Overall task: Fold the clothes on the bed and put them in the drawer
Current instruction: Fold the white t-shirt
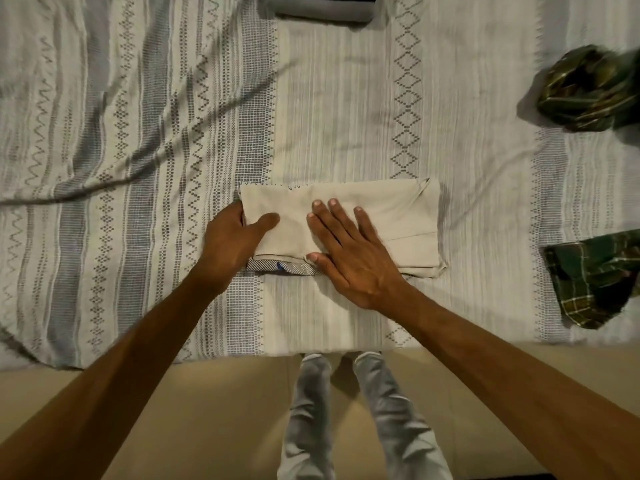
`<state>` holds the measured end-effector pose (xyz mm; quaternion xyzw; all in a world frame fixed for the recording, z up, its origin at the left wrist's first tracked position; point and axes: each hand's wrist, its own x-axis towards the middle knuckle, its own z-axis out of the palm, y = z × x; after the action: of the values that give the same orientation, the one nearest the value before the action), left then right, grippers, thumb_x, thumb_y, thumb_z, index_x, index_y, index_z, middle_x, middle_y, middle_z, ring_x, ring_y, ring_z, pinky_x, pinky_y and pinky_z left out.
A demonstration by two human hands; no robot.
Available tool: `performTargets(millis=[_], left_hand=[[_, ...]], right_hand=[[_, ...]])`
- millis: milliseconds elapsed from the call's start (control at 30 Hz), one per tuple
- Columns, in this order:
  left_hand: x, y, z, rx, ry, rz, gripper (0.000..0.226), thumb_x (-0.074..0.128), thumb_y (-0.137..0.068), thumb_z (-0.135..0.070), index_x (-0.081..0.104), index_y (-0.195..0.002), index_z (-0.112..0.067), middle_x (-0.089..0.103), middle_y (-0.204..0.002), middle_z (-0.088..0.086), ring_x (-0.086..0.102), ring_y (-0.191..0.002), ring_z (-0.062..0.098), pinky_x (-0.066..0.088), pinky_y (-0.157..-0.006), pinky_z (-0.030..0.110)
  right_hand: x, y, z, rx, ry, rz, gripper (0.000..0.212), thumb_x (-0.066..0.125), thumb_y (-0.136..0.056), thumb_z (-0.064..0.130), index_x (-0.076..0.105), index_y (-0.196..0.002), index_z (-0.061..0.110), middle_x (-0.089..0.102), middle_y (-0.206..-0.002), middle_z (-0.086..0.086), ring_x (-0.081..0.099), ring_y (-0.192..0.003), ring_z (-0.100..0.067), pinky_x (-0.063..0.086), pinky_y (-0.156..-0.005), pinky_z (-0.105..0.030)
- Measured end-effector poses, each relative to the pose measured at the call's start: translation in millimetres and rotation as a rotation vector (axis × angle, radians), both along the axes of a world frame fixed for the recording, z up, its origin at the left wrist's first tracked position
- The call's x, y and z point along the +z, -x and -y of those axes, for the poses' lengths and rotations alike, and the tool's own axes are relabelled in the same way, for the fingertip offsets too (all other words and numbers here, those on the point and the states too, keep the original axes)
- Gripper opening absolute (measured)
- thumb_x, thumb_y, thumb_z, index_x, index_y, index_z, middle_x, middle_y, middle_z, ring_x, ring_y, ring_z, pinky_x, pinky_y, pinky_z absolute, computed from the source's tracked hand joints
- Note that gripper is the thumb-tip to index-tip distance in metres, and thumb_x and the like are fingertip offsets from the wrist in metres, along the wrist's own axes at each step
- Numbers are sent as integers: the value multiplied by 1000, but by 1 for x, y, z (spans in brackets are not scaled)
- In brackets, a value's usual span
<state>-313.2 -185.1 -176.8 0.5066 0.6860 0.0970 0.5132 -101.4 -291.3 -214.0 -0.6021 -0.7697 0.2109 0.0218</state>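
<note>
While both hands work, the folded beige garment (346, 216) lies on the bed (138, 133).
Soft and light; left hand (232, 240) grips its left edge, right hand (349, 254) presses flat.

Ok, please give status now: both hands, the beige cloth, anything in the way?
Left hand grips folded beige cloth at its left edge. Right hand flat on it. Two green plaid garments lie apart, right.

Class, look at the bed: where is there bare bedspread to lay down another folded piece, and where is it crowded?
Bare bedspread lies left of the beige folded garment and beyond it, up to the grey pillow. The right edge is crowded: a crumpled green plaid cloth and a second plaid cloth. Both hands cover the folded garment.
</note>
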Motion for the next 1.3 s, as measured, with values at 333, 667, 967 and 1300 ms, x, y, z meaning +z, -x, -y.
performTargets(millis=[333,667,967,1300], left_hand=[[44,-112,53,-129,-318,82,20,76,-91,-24,63,-105,-19,67,-75,-12,66,-66,0,47,-55,12],[18,-209,81,-294,-313,-13,24,76,-91,-20,53,-95,-15,55,-69,-7,51,-58,3,37,-48,17],[16,-200,82,-471,-287,-74,29,66,-97,-53,60,-116,-32,72,-88,-13,66,-76,-1,55,-65,24],[-15,-125,63,-741,-479,-270,67,41,-109,-54,18,-167,-31,-6,-176,2,-7,-162,27,17,-128,57]], right_hand=[[55,-90,11,-1171,331,-1010,32,46,-110,19,73,-108,3,78,-96,-12,76,-95,-29,61,-87,-38],[40,-137,24,-1329,586,-1197,43,45,-108,33,74,-109,2,78,-96,-18,76,-85,-28,64,-75,-33],[36,-142,27,-1291,615,-1163,45,48,-106,49,78,-104,16,80,-94,-8,76,-86,-22,59,-73,-33],[27,-139,20,-1146,383,-874,11,82,-89,20,77,-97,15,79,-91,-3,77,-87,-20,64,-81,-39]])
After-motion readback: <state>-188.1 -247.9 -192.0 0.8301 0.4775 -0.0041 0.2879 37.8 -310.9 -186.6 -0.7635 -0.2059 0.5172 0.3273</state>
